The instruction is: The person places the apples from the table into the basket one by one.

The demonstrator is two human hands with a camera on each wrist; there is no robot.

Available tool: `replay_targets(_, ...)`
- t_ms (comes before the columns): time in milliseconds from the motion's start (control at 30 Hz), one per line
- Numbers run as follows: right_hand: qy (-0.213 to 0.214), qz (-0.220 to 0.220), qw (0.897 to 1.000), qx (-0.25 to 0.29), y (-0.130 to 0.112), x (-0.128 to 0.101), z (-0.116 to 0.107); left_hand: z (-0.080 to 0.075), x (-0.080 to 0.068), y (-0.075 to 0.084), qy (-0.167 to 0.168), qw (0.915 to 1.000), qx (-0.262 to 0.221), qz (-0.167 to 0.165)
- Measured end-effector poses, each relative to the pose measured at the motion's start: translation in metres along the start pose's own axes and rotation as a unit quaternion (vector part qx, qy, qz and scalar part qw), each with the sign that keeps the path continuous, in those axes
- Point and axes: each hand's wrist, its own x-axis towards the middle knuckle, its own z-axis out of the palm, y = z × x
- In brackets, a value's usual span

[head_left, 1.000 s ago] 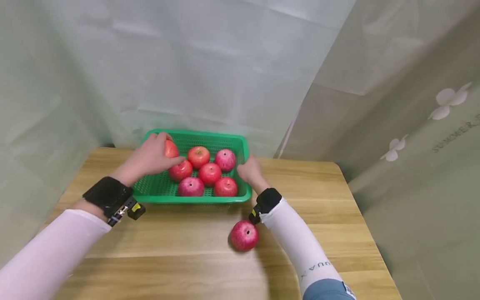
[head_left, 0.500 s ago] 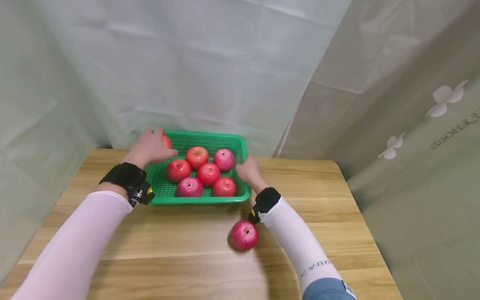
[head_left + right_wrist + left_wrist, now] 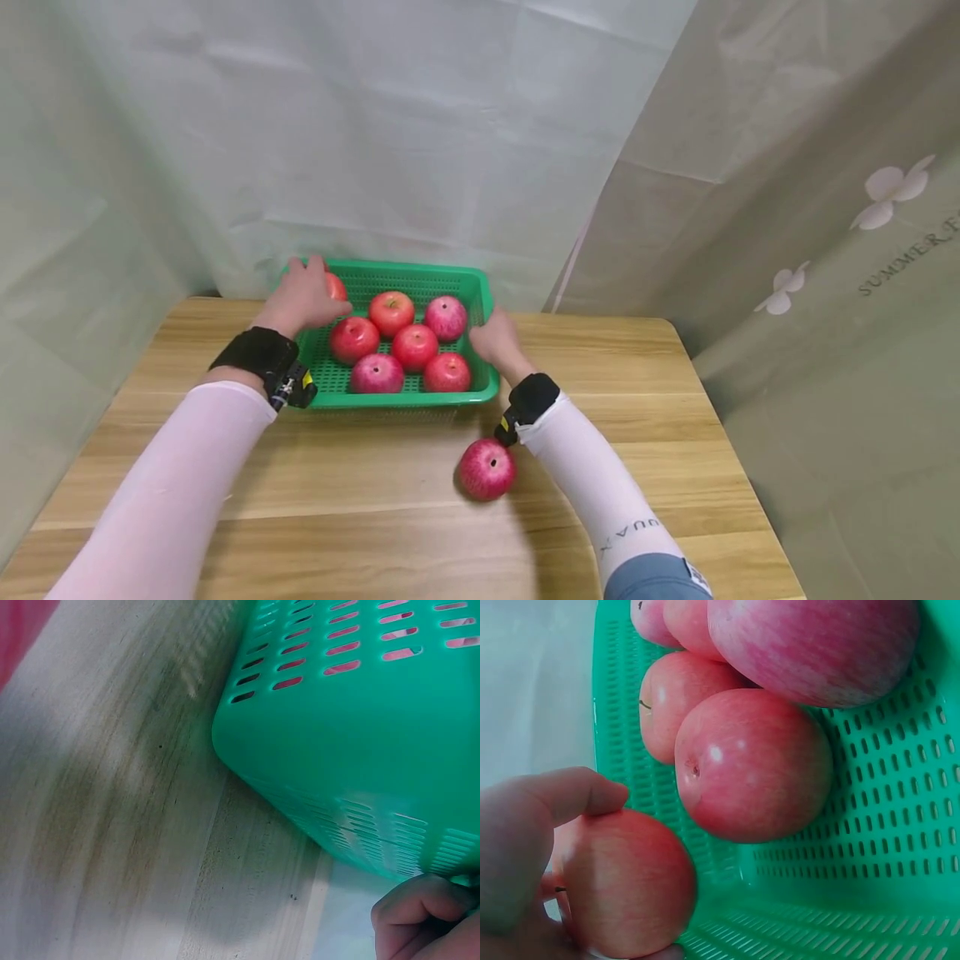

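At basket [image 3: 480,292] far-left corner: L hand [image 3: 303,296] grips apple [image 3: 626,881], stem sideways.

Pale pink sleeves cover both arms, the lower-right one printed with grey letters. Each wrist carries a black band; the left band [image 3: 251,354] has a yellow-tipped clip.

The basket [image 3: 480,293] is green plastic, smooth and slightly glossy, its walls and floor pierced with rows of small slots. The apples [image 3: 414,347] have smooth, waxy skin with bright highlights and fine pink streaks. The worktop [image 3: 615,417] is pale wood with a visible grain and a matt finish, and creased, dull cloth [image 3: 420,125] hangs behind it.
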Motion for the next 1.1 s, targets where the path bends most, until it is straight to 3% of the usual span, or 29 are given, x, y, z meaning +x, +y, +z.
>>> replay_targets(233, 0.007, -0.005, 1.000, -0.002, -0.001, 0.002, -0.001, 0.005, 0.008, -0.003, 0.028, 0.9994, 0.009, 0.018)
replay_targets(467, 0.008, -0.003, 1.000, 0.001, -0.001, 0.001, 0.000, 0.009, 0.008, -0.006, 0.013, 0.9995, 0.017, 0.022)
replay_targets(933, 0.013, -0.014, 1.000, -0.015, 0.005, -0.002, 0.007, 0.021, 0.010, -0.007, -0.040, 0.9987, 0.031, -0.004)
replay_targets(1100, 0.016, -0.006, 1.000, -0.020, 0.003, 0.001, 0.005, 0.021, 0.016, -0.006, -0.037, 0.9986, 0.038, 0.006)
